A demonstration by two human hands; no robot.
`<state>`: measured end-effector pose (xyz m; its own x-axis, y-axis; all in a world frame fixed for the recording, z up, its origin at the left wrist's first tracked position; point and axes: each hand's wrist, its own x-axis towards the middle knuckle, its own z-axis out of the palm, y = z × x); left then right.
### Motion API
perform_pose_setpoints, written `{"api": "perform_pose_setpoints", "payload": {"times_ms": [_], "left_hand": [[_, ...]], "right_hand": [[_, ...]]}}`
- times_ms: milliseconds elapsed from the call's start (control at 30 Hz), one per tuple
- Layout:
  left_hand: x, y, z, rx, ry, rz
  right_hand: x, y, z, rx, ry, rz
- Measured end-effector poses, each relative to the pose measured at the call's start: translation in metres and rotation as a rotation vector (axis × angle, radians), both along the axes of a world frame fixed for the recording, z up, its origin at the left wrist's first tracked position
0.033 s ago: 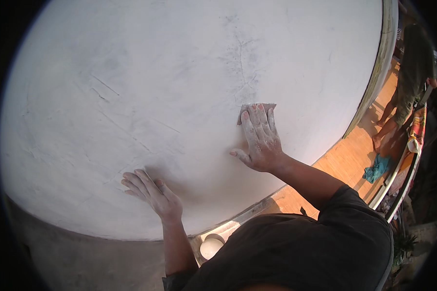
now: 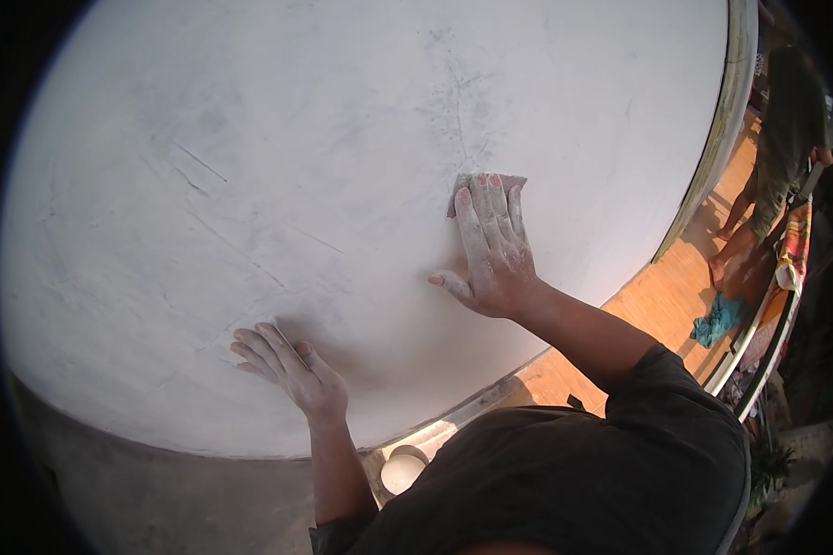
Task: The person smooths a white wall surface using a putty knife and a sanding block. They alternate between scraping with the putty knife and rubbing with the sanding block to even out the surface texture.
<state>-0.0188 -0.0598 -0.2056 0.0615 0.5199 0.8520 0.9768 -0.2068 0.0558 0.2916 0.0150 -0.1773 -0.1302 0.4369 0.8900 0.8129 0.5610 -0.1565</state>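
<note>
A white wall (image 2: 361, 185) fills most of the view, its surface marked with cracks, scratches and grey smudges. My right hand (image 2: 495, 264), coated with pale dust, presses a grey-brown piece of sandpaper (image 2: 520, 181) flat against it. The fingers lie stretched over the sheet, which shows beyond the fingertips, and the thumb points out to the left. Lower and to the left, my left hand (image 2: 296, 375) rests at the wall with its fingers stretched out and nothing visible in it. Its palm is partly hidden.
An orange-brown tiled floor (image 2: 643, 287) runs along the wall's foot. A round pale container (image 2: 403, 472) stands below, close to my body. At the right, another person (image 2: 777, 139) stands near a railing (image 2: 777, 319), with a teal cloth (image 2: 717, 322) on the floor.
My right hand has slid a little up the wall with the sandpaper under its fingers. The left hand stays in the same place.
</note>
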Motion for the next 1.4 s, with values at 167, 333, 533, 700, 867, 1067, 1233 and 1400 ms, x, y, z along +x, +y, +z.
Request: {"api": "perform_pose_setpoints", "payload": {"times_ms": [167, 333, 533, 700, 867, 1067, 1233, 1400], "left_hand": [[0.001, 0.0, -0.001, -0.031, -0.033, 0.019], [0.001, 0.002, -0.002, -0.02, -0.032, 0.035], [0.002, 0.003, -0.002, -0.011, -0.018, 0.058], [0.003, 0.003, -0.001, -0.045, -0.069, 0.061], [0.004, 0.001, 0.002, -0.034, -0.028, 0.049], [0.005, -0.001, 0.004, -0.054, -0.03, 0.057], [0.006, -0.003, 0.004, -0.026, -0.013, 0.039], [0.007, -0.004, 0.005, 0.004, 0.012, 0.037]], "right_hand": [[0.004, 0.023, 0.102, 0.272, 0.083, -0.043], [0.001, -0.008, -0.03, -0.167, -0.076, 0.027], [0.003, 0.017, 0.082, 0.191, 0.046, -0.045], [0.002, 0.012, 0.03, 0.147, -0.013, -0.026], [0.0, -0.004, 0.017, 0.066, 0.024, 0.007], [0.003, 0.019, 0.08, 0.19, 0.076, -0.062], [0.005, -0.018, -0.016, -0.072, -0.083, -0.006], [0.017, 0.008, 0.064, 0.168, 0.01, -0.031]]}}
